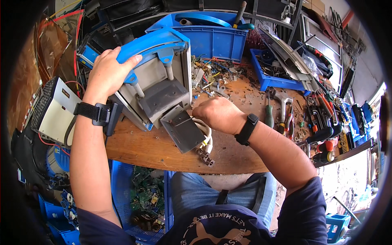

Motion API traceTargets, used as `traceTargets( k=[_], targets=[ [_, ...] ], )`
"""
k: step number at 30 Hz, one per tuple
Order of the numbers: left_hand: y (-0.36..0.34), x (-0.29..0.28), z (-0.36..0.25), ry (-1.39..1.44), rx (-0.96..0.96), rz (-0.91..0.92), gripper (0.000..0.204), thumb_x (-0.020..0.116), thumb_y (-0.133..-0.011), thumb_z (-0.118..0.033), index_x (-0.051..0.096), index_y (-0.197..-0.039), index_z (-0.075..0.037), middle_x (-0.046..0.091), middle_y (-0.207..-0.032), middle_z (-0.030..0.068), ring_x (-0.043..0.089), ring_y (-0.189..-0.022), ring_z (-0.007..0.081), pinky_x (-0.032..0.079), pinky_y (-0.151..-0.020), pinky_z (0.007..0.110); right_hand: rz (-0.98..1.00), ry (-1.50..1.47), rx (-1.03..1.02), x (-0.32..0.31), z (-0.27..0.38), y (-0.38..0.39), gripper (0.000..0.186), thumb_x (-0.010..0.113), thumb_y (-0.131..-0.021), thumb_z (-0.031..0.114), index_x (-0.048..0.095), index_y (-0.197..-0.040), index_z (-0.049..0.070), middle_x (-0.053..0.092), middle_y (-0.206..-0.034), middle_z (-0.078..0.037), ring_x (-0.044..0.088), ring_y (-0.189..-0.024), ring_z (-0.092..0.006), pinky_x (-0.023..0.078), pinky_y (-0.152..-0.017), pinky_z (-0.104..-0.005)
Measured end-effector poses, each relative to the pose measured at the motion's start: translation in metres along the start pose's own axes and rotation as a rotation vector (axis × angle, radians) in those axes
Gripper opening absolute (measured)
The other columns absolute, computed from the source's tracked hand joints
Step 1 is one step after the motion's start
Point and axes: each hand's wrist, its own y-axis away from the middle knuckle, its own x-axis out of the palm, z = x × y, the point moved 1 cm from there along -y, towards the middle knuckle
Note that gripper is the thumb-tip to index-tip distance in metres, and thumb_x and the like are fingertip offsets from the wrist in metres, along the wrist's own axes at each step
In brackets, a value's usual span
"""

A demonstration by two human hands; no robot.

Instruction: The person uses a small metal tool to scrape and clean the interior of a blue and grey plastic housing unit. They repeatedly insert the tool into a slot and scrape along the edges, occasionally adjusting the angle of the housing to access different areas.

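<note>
A flat device with a curved blue rim [157, 41] stands tilted on the wooden workbench [232, 153]. My left hand [107, 74] grips its upper left, with the thumb over the blue edge. Two pale posts run from the rim to a dark grey box [165, 98] on the device. Below the box a dark grey cover plate [182, 130] hangs at an angle. Pale cables [208, 141] come out beside it and end in a brown connector [206, 158]. My right hand [218, 115] is closed beside the plate and the cables. Whatever its fingertips pinch is hidden.
Small metal scraps [216, 77] lie behind my right hand. A blue crate [216, 41] stands at the back. On the right are a green-handled screwdriver [269, 112], a hammer [282, 104] and several other tools. Below the bench, a blue basket [118, 188] holds circuit boards.
</note>
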Motion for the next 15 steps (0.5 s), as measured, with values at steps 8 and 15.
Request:
traceTargets(
  k=[8,15],
  targets=[
    [-0.0003,0.0003,0.0024,-0.047,-0.01,-0.009,0.08,0.059,-0.083,-0.059,0.05,-0.135,0.001,0.055,-0.129,0.0182,0.051,-0.122,0.0328,0.042,-0.101,0.042,-0.026,-0.057,0.021,-0.0017,0.0023,0.0009,0.008,0.063,-0.081,0.015,0.066,-0.083,0.009,0.065,-0.077,-0.011,0.064,-0.077,-0.031,0.051,-0.069,-0.041],
    [-0.0008,0.0032,0.0058,-0.042,0.0,-0.03,0.077,0.059,-0.083,-0.058,0.052,-0.133,-0.001,0.056,-0.126,0.0176,0.052,-0.12,0.0327,0.043,-0.099,0.042,0.0,-0.06,0.037,0.0061,-0.0019,0.0006,0.013,0.058,-0.08,0.018,0.067,-0.086,0.011,0.067,-0.081,-0.012,0.066,-0.081,-0.0304,0.053,-0.071,-0.0406]
  ],
)
